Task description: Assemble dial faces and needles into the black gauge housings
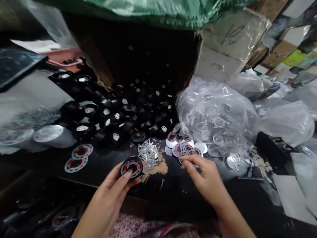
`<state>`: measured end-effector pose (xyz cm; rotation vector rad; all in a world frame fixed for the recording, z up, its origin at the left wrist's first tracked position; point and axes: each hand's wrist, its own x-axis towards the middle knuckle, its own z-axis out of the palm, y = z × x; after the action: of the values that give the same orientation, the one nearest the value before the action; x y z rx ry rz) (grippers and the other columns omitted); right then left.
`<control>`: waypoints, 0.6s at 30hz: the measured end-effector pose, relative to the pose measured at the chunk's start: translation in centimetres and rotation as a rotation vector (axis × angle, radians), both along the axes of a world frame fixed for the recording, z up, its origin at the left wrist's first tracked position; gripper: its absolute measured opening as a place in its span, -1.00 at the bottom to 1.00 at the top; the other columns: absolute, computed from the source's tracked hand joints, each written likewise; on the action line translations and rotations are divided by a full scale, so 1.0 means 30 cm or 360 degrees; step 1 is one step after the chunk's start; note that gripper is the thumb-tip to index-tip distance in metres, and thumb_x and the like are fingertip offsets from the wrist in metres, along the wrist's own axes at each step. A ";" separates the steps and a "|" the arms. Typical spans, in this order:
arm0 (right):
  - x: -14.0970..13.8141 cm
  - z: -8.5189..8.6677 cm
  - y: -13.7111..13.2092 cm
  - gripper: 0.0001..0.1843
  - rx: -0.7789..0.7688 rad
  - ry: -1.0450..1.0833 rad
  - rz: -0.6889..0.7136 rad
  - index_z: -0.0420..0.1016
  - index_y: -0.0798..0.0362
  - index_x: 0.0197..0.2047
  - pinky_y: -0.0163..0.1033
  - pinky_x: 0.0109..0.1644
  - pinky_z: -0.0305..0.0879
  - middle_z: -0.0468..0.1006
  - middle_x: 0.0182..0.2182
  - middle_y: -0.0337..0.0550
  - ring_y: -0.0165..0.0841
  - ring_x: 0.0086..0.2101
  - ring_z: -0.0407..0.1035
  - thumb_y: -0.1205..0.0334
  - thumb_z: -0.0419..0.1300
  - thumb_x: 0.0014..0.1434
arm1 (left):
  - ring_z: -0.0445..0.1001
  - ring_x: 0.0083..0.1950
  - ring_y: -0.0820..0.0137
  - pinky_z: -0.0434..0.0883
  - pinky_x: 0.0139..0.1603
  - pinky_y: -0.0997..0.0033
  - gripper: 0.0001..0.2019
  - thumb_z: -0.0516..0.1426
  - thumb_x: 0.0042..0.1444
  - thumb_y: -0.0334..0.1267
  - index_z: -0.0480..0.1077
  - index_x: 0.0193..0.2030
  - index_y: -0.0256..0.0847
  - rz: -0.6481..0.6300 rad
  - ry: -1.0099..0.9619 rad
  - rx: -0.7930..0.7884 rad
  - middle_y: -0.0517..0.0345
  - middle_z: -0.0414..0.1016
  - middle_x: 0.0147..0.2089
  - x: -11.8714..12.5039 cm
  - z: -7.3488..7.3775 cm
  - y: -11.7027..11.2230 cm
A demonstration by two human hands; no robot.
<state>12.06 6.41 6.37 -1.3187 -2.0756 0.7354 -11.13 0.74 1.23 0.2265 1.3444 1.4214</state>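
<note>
Left hand [109, 195] pinches round black casing [132, 167], red-ringed face; right hand [205, 178] touches discs [184, 148].

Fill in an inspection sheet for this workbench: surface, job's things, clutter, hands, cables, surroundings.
Surface: dark tabletop, worn patch near the middle.
Job's things: black round case with printed dial; printed discs in a loose pile.
Clutter: silvery metal bits; heap of black cases; clear bag of transparent rings.
Hands: left hand holds the case; right hand fingertips on the discs.
Cables: nothing seen.
Surroundings: cardboard box, green sheet above.
</note>
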 end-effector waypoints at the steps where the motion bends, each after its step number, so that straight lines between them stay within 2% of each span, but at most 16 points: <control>1: -0.021 -0.017 -0.011 -0.83 -0.0061 -0.0043 0.0036 0.54 0.04 -0.09 -0.17 -0.05 0.44 0.63 -0.20 -0.16 -0.34 -0.18 0.52 0.27 0.12 0.38 | 0.57 -0.17 0.37 0.57 -0.17 0.56 -0.47 0.46 -0.18 -0.07 0.53 -0.03 -0.14 0.0019 0.0013 0.0007 0.14 0.64 -0.04 0.004 0.004 -0.003; 5: -0.141 -0.066 -0.024 -0.81 -0.0206 -0.0489 0.0242 0.55 0.08 -0.11 -0.12 -0.06 0.35 0.62 -0.21 -0.08 -0.24 -0.18 0.49 0.38 0.11 0.32 | 0.60 -0.22 0.36 0.59 -0.17 0.50 -0.56 0.44 -0.13 -0.11 0.52 -0.10 -0.16 0.0022 0.0024 0.0019 0.09 0.66 -0.05 -0.008 0.014 -0.015; 11: -0.275 -0.071 0.032 -0.80 -0.0007 -0.0830 0.0510 0.53 0.07 -0.11 -0.08 -0.01 0.29 0.60 -0.15 -0.06 -0.20 -0.15 0.46 0.31 0.07 0.36 | 0.63 -0.12 0.28 0.59 -0.07 0.40 -0.69 0.42 -0.08 -0.18 0.51 -0.20 -0.15 0.0074 -0.0015 0.0111 0.09 0.68 -0.11 -0.032 -0.013 -0.065; 14: -0.314 -0.077 0.058 -0.78 0.0096 -0.1011 0.0538 0.52 0.11 -0.14 -0.02 0.00 0.29 0.59 -0.17 -0.02 -0.15 -0.15 0.47 0.29 0.04 0.37 | 0.64 -0.13 0.23 0.61 -0.06 0.30 -0.66 0.44 -0.12 -0.17 0.52 -0.20 -0.18 0.0073 -0.0060 0.0082 0.07 0.68 -0.15 -0.033 -0.022 -0.078; 18: -0.352 -0.083 0.073 -0.78 0.0086 -0.1100 0.0505 0.51 0.14 -0.15 -0.02 -0.04 0.30 0.59 -0.18 0.01 -0.13 -0.17 0.48 0.31 0.04 0.35 | 0.64 -0.08 0.22 0.59 0.00 0.28 -0.65 0.43 -0.11 -0.14 0.52 -0.20 -0.18 0.0119 -0.0132 0.0067 0.05 0.69 -0.15 -0.028 -0.028 -0.079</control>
<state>1.49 8.60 3.87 -1.3512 -2.8758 0.3594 -11.96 -1.62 0.39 0.1443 1.2674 1.5065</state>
